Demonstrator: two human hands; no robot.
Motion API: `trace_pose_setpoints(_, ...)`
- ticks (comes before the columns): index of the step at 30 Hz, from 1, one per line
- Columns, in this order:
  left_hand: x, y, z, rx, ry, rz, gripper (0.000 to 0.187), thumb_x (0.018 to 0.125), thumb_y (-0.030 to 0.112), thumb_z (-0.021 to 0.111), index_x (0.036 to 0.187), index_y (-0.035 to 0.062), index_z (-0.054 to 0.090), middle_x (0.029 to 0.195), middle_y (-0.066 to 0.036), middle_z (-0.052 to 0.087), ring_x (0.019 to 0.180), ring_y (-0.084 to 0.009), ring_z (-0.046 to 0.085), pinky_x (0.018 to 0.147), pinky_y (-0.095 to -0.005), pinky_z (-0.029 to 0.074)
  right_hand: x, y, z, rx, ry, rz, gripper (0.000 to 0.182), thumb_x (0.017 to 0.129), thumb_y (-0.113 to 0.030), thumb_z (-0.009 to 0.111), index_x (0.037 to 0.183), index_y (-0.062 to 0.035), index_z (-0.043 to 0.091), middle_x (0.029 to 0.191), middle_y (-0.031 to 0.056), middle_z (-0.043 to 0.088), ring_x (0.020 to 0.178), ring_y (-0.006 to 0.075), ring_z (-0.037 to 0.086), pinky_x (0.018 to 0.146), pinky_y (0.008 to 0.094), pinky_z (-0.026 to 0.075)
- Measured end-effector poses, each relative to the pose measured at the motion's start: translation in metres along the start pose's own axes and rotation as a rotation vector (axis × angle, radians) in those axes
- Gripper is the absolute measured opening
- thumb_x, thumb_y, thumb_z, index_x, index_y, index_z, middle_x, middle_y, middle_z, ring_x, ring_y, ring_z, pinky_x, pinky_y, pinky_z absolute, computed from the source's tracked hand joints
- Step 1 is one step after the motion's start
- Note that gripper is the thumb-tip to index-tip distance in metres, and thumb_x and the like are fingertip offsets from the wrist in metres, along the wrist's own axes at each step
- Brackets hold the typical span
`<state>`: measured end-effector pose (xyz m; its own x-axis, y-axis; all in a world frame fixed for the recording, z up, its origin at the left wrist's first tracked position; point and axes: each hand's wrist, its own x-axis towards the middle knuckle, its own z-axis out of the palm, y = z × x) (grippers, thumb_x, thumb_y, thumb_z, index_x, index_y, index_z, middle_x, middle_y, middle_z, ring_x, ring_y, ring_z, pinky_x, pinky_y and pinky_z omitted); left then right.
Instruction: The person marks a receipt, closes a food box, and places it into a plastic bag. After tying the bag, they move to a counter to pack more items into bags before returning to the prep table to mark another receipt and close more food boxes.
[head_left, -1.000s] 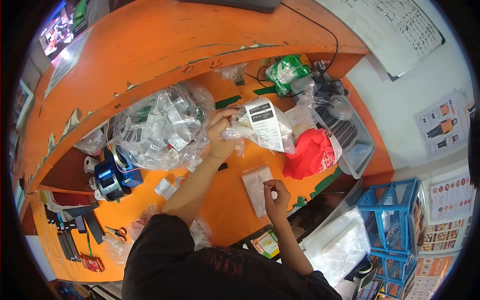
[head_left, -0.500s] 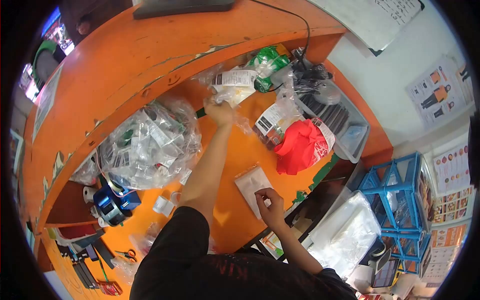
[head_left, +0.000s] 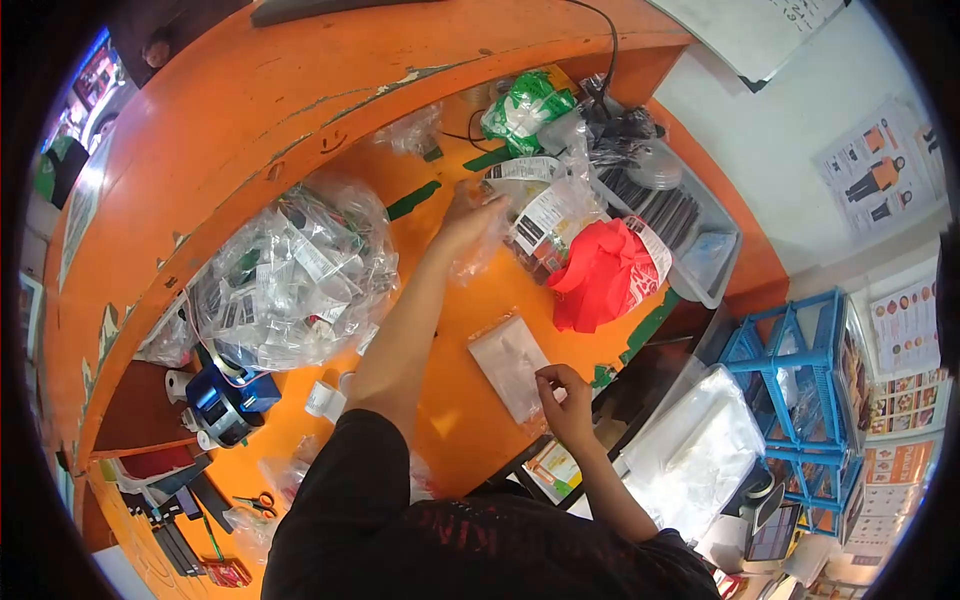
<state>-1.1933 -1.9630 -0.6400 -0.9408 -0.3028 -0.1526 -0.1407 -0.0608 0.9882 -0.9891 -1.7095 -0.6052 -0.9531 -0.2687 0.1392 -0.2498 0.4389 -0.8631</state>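
Observation:
My left hand (head_left: 468,218) is closed on a clear plastic bag (head_left: 485,245), whose loose end hangs below the fingers. The bag carries a white printed slip (head_left: 524,169) and lies against another clear bag with a printed label (head_left: 540,220). What is inside the held bag is mostly hidden. My right hand (head_left: 568,402) is curled, thumb near the fingertips, with nothing visible in it. It hovers by the edge of a stack of clear plastic sleeves (head_left: 508,365) on the orange table. Just right of the labelled bag sits a red bag (head_left: 605,280).
A big clear sack of crumpled, labelled plastic (head_left: 300,285) sits on the left, near a blue label printer (head_left: 230,400) and scissors (head_left: 258,503). At the back are a green-and-white bag (head_left: 530,112) and a grey bin (head_left: 715,265). Blue racks (head_left: 795,370) stand right.
My left hand has moved right with the plastic bag, bringing it against the labelled bag by the red one. My right hand has shifted slightly right, its fingers still curled.

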Motion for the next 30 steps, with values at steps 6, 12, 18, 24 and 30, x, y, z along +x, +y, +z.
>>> trace_pose_setpoints(6, -0.085, 0.078, -0.02, 0.864, -0.238, 0.27, 0.079, 0.078, 0.053, 0.059, 0.132, -0.0003, 0.038, 0.132, -0.017, 0.046, 0.115, -0.0277, 0.051, 0.093, -0.034, 0.041, -0.044, -0.012, -0.025, -0.055, 0.083, 0.109, 0.029, 0.08, -0.001, 0.06, 0.108, 0.0003, 0.052, 0.075, 0.0094, 0.064, 0.063, 0.0143, 0.06, 0.061, 0.0267, 0.047)
trace_pose_setpoints(12, -0.198, 0.169, 0.03, 0.649, -0.824, 0.383, 0.061, 0.087, 0.04, 0.056, 0.129, -0.0012, 0.042, 0.127, -0.019, 0.051, 0.12, -0.0258, 0.048, 0.097, -0.0349, 0.038, -0.127, -0.037, -0.039, 0.049, 0.157, 0.236, 0.012, 0.084, -0.013, 0.06, 0.085, -0.0015, 0.059, 0.069, 0.0185, 0.061, 0.064, 0.0308, 0.062, 0.057, 0.0364, 0.047)
trace_pose_setpoints(18, -0.25, 0.168, 0.121, 0.523, -1.215, 0.453, 0.052, 0.09, 0.029, 0.056, 0.13, -0.0015, 0.041, 0.13, -0.017, 0.049, 0.122, -0.0251, 0.045, 0.1, -0.0351, 0.036, -0.217, -0.043, -0.065, -0.072, 0.233, 0.382, 0.019, 0.086, -0.02, 0.058, 0.082, -0.0015, 0.059, 0.066, 0.0208, 0.056, 0.061, 0.0402, 0.054, 0.059, 0.0462, 0.042)
trace_pose_setpoints(24, -0.324, 0.132, 0.19, 0.609, -1.448, 0.275, 0.05, 0.089, 0.028, 0.057, 0.129, 0.0009, 0.042, 0.127, -0.018, 0.05, 0.121, -0.0271, 0.045, 0.101, -0.0356, 0.034, -0.294, -0.032, -0.111, -0.09, 0.585, 0.445, 0.017, 0.085, -0.018, 0.058, 0.08, -0.0021, 0.06, 0.065, 0.0189, 0.058, 0.061, 0.039, 0.055, 0.057, 0.0463, 0.042)
trace_pose_setpoints(30, -0.395, 0.107, 0.252, 0.701, -1.61, 0.304, 0.05, 0.089, 0.028, 0.057, 0.129, 0.0017, 0.042, 0.128, -0.02, 0.05, 0.122, -0.0267, 0.045, 0.1, -0.0347, 0.035, -0.376, -0.004, -0.196, -0.226, 0.759, 0.557, 0.029, 0.084, -0.021, 0.059, 0.066, 0.0015, 0.055, 0.057, 0.0187, 0.051, 0.053, 0.0369, 0.05, 0.052, 0.0436, 0.037)
